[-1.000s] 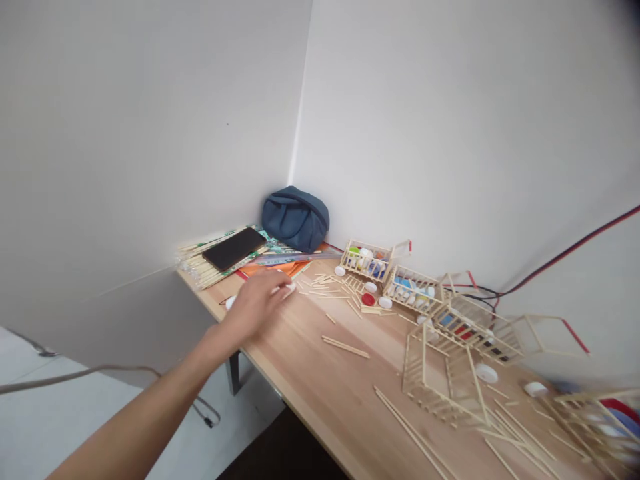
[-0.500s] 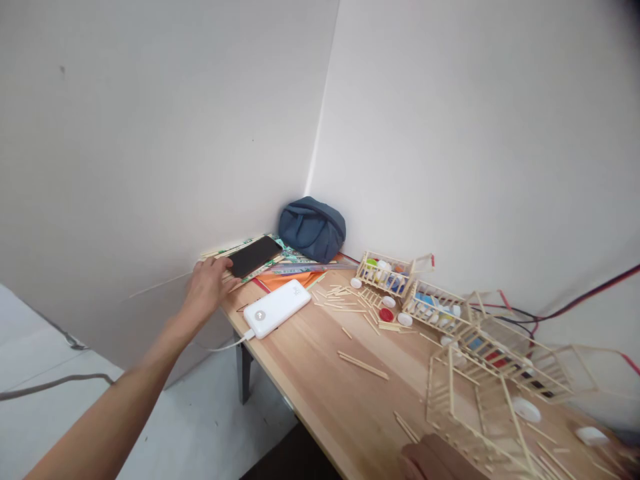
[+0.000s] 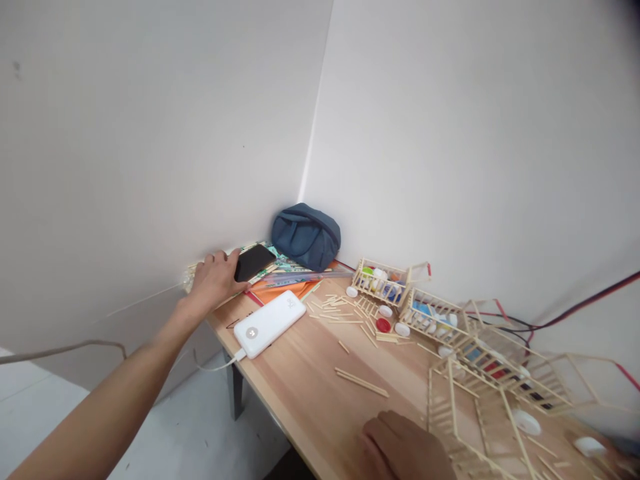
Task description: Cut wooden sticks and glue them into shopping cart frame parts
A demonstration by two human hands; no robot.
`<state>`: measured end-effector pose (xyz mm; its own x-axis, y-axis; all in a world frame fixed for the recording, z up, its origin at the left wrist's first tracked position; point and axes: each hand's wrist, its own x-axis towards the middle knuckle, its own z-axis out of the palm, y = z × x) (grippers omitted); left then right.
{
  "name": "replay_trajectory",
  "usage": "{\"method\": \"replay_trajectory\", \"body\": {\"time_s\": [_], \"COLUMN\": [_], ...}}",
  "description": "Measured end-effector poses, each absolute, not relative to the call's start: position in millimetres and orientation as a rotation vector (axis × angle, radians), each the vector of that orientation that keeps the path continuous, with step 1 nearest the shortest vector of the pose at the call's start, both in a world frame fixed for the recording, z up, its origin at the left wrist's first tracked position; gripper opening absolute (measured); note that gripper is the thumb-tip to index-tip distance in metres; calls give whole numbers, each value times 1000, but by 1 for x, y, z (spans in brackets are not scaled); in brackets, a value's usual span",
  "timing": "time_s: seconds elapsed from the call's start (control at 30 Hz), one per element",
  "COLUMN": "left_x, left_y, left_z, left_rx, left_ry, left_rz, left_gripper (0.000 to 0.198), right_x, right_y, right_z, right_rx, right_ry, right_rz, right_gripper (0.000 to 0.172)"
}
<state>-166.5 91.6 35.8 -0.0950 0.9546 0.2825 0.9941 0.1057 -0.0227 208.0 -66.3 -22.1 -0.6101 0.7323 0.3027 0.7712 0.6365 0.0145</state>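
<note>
My left hand reaches to the table's far left corner and closes round the near end of a black phone, which lies on a patterned stack of sticks and papers. A white power bank with a cable lies just right of that hand on the wooden table. My right hand rests on the table at the bottom edge beside a wooden stick frame; its fingers are out of view.
A blue pouch sits in the wall corner. Stick-built carts with coloured caps run along the right wall. Loose sticks and bottle caps are scattered on the table. Red and black wires cross the right wall.
My left hand left the white power bank, moved back and left to the black phone, and now grips it. My right hand came into view at the bottom.
</note>
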Motion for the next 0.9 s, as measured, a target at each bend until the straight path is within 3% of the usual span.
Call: {"method": "replay_trajectory", "body": {"time_s": [0.13, 0.33, 0.6, 0.73, 0.9], "left_x": [-163, -142, -95, -79, -76], "left_y": [92, 114, 163, 188, 209], "left_z": [35, 33, 30, 28, 36], "left_rx": [-1952, -2413, -2421, -2341, -2360], "left_ry": [-2118, -1732, -1777, -1886, -1979], "left_rz": [-325, -422, -357, -336, -322], "left_gripper": [71, 33, 22, 36, 36], "right_x": [201, 189, 173, 172, 180], "right_y": [-59, -52, -41, -39, -40], "right_z": [-15, -4, 17, 23, 17], "right_rx": [-1244, -1263, -1514, -1587, -1667], "right_ry": [-2596, -2565, -2399, -2433, -2407], "right_rz": [-141, -75, 172, 251, 311], "right_gripper": [30, 31, 24, 24, 26]}}
